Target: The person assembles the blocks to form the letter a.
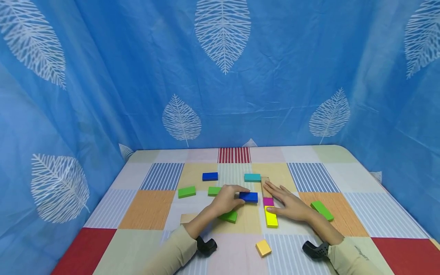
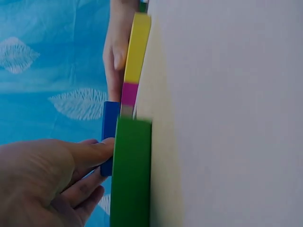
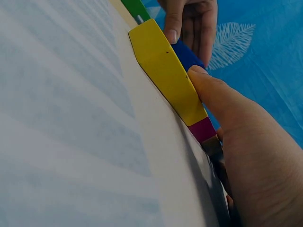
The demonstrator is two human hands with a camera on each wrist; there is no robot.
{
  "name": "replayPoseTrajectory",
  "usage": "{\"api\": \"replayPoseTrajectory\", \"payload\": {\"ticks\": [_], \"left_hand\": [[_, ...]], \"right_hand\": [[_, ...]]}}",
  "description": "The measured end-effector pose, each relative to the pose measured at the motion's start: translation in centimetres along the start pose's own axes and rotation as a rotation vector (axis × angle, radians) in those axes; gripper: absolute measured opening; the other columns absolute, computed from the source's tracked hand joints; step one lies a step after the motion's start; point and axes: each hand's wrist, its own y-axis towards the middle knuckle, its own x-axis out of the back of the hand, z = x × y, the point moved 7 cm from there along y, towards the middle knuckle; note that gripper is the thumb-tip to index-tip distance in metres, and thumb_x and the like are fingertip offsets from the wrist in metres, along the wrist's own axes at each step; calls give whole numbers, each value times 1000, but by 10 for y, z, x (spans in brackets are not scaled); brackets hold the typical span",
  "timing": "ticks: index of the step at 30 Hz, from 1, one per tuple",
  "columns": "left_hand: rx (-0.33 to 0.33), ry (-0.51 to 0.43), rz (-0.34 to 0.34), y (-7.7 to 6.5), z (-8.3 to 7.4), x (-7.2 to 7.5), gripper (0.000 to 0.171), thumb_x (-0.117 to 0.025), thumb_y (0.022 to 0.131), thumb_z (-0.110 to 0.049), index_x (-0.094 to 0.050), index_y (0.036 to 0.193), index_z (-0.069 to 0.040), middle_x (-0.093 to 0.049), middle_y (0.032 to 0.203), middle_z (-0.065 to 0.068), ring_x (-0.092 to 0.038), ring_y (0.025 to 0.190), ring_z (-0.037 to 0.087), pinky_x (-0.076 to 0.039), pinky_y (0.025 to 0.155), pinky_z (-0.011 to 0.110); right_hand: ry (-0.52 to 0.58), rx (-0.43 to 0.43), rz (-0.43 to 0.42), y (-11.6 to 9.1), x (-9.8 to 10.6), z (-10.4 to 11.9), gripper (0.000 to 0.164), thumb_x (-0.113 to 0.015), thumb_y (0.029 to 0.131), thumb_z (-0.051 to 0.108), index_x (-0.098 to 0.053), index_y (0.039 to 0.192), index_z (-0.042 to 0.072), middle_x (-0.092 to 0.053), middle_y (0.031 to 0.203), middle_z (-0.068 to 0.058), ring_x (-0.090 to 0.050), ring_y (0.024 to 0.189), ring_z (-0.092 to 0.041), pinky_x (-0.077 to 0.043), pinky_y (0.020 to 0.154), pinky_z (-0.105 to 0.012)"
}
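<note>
In the head view my left hand [image 1: 225, 200] pinches a blue block [image 1: 249, 197] between thumb and fingers. The left wrist view shows the same blue block [image 2: 111, 120] behind a nearer green block [image 2: 132, 175]. A row runs away from me: a yellow block [image 1: 271, 220], a magenta block [image 1: 268, 202] and a plain wood block [image 1: 265, 184]. My right hand [image 1: 293, 206] lies along this row with extended fingers, its thumb over the yellow block and its fingertips at the wood one. A teal block [image 1: 252, 178] sits beside the row's far end.
Around the left hand lie green blocks [image 1: 186, 192], partly covered by it, and a wood piece [image 1: 188, 218] behind the forearm. Another blue block [image 1: 210, 176] is farther back. A light-orange block [image 1: 263, 248] lies near me, a green block [image 1: 322, 211] to the right. Blue curtains [image 1: 261, 95] surround the table.
</note>
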Motion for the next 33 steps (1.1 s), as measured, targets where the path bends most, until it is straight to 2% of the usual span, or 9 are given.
{"api": "replayPoseTrajectory", "payload": {"ticks": [3, 7, 9, 13, 20, 28, 33], "left_hand": [[15, -28, 6, -1, -4, -5, 34, -72, 81, -14, -67, 115, -12, -65, 112, -1, -57, 108, 12, -46, 90, 26], [17, -14, 19, 0, -5, -10, 34, -73, 80, -18, -68, 113, -14, -66, 110, -3, -58, 103, 7, -47, 86, 23], [-2, -11, 27, 0, -4, -12, 36, -74, 79, -21, -67, 114, -14, -66, 110, -3, -57, 100, 5, -47, 86, 22], [-52, -23, 61, -2, -4, -15, 43, -73, 80, -25, -64, 120, -13, -63, 115, -3, -55, 105, 5, -44, 91, 22], [-102, -57, 100, -8, -3, -16, 40, -65, 87, -20, -59, 125, -10, -59, 122, -1, -51, 115, 9, -41, 94, 21], [-143, -35, 86, -9, -4, -17, 39, -63, 88, -21, -59, 125, -8, -59, 122, 1, -52, 115, 10, -41, 94, 21], [-131, -32, 84, -8, -3, -20, 39, -61, 90, -22, -58, 126, -9, -58, 124, 1, -51, 116, 10, -41, 95, 22]], "right_hand": [[6, -3, 8, 1, -1, 1, 75, -59, 86, 47, -28, 146, 15, -18, 152, -2, -25, 135, -25, -12, 109, -51], [12, -14, 10, 2, -1, 0, 75, -59, 86, 48, -27, 147, 16, -18, 153, -2, -24, 135, -26, -12, 109, -52], [10, -22, 10, 3, 0, -1, 76, -59, 86, 49, -27, 147, 17, -18, 153, -1, -24, 135, -26, -12, 109, -52], [8, -32, 16, 4, 0, -1, 76, -58, 85, 50, -27, 147, 18, -17, 153, 0, -23, 136, -26, -11, 109, -53], [12, -18, 17, 4, 1, 1, 76, -60, 85, 48, -28, 147, 16, -17, 153, 0, -24, 135, -25, -11, 109, -52], [23, -28, 23, 2, -1, -1, 76, -60, 85, 48, -27, 147, 18, -17, 153, 1, -23, 136, -27, -11, 109, -54], [24, -25, 14, 1, -1, -1, 76, -60, 85, 47, -27, 147, 17, -18, 153, 0, -24, 135, -29, -11, 109, -53]]}}
